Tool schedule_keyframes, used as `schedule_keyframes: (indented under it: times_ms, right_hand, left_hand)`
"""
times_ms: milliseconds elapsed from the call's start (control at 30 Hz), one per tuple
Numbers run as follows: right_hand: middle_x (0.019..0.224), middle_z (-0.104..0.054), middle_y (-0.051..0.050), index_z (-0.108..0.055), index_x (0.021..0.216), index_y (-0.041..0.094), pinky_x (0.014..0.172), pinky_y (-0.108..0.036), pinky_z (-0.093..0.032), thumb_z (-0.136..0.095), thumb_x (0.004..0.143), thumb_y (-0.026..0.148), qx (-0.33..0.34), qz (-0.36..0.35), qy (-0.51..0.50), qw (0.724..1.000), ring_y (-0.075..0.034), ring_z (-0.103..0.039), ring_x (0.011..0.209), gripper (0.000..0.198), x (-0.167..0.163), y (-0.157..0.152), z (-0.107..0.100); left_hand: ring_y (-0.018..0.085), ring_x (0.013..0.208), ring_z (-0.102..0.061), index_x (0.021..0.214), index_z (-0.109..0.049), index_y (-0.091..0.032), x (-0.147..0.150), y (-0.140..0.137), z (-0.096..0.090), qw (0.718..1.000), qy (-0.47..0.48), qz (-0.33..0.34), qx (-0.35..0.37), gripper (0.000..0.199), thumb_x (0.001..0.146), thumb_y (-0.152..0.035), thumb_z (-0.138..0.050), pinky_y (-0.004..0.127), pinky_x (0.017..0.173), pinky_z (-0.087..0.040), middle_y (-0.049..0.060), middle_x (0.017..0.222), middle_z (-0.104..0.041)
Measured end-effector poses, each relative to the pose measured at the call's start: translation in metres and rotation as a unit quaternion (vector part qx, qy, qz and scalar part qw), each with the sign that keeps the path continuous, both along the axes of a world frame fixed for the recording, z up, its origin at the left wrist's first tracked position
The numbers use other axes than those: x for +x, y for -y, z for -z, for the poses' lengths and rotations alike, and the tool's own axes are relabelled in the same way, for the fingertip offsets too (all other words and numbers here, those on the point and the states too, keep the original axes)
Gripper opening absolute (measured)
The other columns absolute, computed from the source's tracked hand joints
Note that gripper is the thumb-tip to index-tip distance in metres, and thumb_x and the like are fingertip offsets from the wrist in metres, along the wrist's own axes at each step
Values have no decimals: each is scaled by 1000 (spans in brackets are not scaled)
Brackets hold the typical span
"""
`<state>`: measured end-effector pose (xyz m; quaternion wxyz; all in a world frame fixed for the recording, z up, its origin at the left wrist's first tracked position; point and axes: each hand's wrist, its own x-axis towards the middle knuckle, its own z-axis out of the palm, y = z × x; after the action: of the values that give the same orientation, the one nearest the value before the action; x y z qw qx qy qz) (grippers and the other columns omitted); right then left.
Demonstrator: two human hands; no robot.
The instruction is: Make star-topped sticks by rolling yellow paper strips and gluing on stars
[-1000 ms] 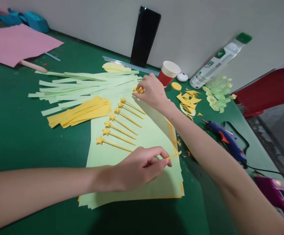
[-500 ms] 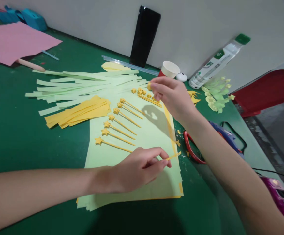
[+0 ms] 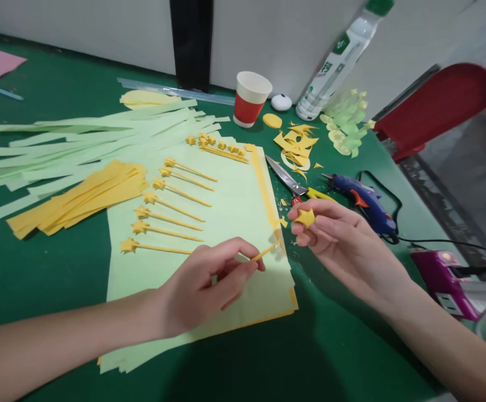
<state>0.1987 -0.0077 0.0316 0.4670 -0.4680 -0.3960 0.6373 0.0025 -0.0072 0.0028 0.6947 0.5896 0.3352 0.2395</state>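
Note:
My left hand (image 3: 213, 279) pinches a thin yellow paper stick (image 3: 264, 253), its free end pointing right with a small pale blob on the tip. Between the fingertips of my right hand (image 3: 338, 240) is a yellow paper star (image 3: 305, 217), held a little right of the stick and apart from it. Beneath my left hand lies a stack of pale green paper (image 3: 234, 212). Several star-topped sticks (image 3: 171, 202) lie in a slanting row on it. Loose small stars (image 3: 221, 145) and bare yellow sticks (image 3: 226, 154) rest near its top edge.
Scissors (image 3: 287, 177), a blue glue gun (image 3: 360, 200) with a cord and a purple power socket (image 3: 443, 282) lie to the right. Yellow scraps (image 3: 299, 142), a paper cup (image 3: 249, 103) and a bottle (image 3: 338, 61) stand behind. Green strips (image 3: 79, 137) and yellow strips (image 3: 79, 198) spread left.
My right hand has come down and toward me from the loose stars, bringing a star near the stick. My left hand still holds the stick. The view has shifted right.

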Motion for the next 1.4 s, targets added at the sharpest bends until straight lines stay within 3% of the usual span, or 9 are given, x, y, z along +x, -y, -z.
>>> schedule_keyframes:
  times_ms: [233,533,900,1400]
  right_hand:
    - [73,-64,3,-70,81,29,65,-14,-49,-66,73,26,-8,-35,9,999,-5,-58,64,9,-5,7,10]
    - [86,-64,0,-68,91,29,65,-22,-52,-61,78,23,48,-50,98,993,-9,-60,69,16,-1,12,19]
    - [93,-61,5,-66,92,34,67,-13,-52,-58,80,16,112,-56,168,978,-4,-59,69,23,-6,16,14]
    - [89,-61,0,-67,89,28,63,-19,-54,-58,78,13,142,-36,180,973,-7,-59,66,21,-11,17,10]
  left_hand:
    - [5,37,-29,82,-46,-18,1,-1,-5,999,-28,-17,-23,13,81,-30,-42,19,38,-19,-10,43,-33]
    - [5,37,-27,80,-44,-20,3,-3,-3,1000,-23,-5,-17,9,82,-29,-43,21,36,-16,-10,45,-30]
    - [6,36,-27,81,-45,-20,1,-5,-2,998,-62,25,11,12,82,-31,-42,21,37,-16,-11,42,-28]
    - [6,36,-28,81,-46,-20,2,-6,-2,997,-68,35,9,12,82,-31,-42,21,37,-18,-10,43,-31]
